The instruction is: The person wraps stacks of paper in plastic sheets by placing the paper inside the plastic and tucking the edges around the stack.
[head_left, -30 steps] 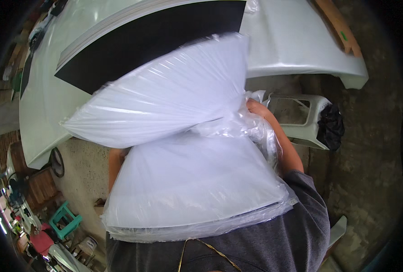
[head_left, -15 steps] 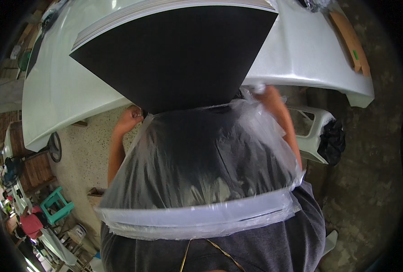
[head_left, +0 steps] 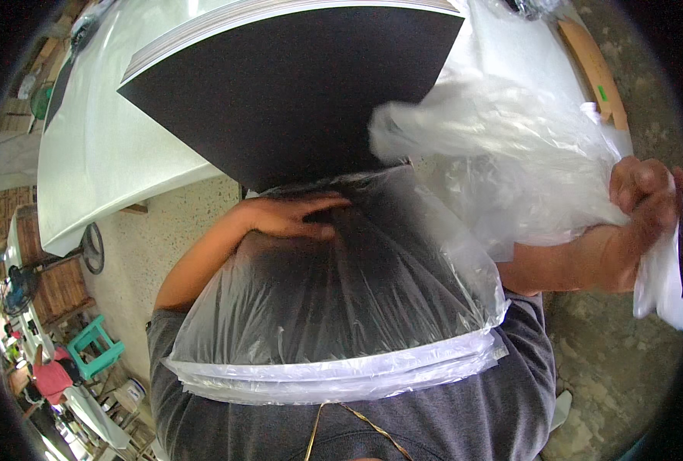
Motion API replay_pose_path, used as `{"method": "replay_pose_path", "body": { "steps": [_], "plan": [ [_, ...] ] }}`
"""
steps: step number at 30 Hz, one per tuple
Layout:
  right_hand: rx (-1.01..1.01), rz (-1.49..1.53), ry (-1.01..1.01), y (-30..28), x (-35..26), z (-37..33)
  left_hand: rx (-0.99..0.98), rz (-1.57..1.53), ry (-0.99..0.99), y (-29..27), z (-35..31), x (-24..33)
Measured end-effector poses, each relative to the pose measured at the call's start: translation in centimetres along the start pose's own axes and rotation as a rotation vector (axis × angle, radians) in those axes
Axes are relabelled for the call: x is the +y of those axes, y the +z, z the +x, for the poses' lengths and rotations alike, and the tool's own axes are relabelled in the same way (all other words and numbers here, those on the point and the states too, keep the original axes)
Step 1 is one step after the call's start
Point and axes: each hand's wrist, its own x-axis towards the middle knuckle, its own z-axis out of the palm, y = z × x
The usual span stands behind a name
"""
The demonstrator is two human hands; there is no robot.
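A thick stack of sheets with a black top [head_left: 295, 92] lies in front of me, its pale layered edges at the far side. Closer in, against my torso, a black-faced stack [head_left: 318, 307] is covered in clear plastic, with white edges along its near side. My left hand [head_left: 291, 217] lies on this covered stack, fingers stretched out and holding nothing. Far out to the right, my right hand [head_left: 644, 192] is closed on bunched clear plastic film [head_left: 510, 146]. The film stretches from that hand back over the black stack's right side, partly blurred.
Beneath the stacks spreads a large pale-covered table [head_left: 119, 154]. A brown cardboard strip [head_left: 587, 65] lies along its far right edge. On the floor at left stand a teal stool [head_left: 95, 347] and a fan [head_left: 23, 284]. A person in red [head_left: 49, 376] is farther off.
My right hand has swung outward to the right, drawing the film out. My left hand has moved from the stack's left edge onto the covered top, its fingers now spread.
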Motion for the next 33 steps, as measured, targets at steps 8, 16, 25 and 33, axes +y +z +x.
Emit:
{"method": "replay_pose_path", "body": {
  "steps": [8, 16, 25, 33],
  "plan": [
    [-0.413, 0.814, 0.826, 8.2, -0.6, -3.4, 0.447, 0.389, -0.372, -3.4, -5.7, 2.2],
    [-0.442, 1.121, 1.053, 11.7, 3.7, -6.8, 0.985, 0.113, 0.229, -1.5, -3.3, 14.4],
    [-0.319, 0.758, 1.193, 10.2, 3.6, -6.7, 1.132, -0.041, 0.207, -1.9, -2.6, 12.8],
    [-0.177, 0.707, 1.168, 10.6, 3.3, -6.8, 1.154, -0.248, 0.293, -2.3, -2.8, 13.2]
  ]
}}
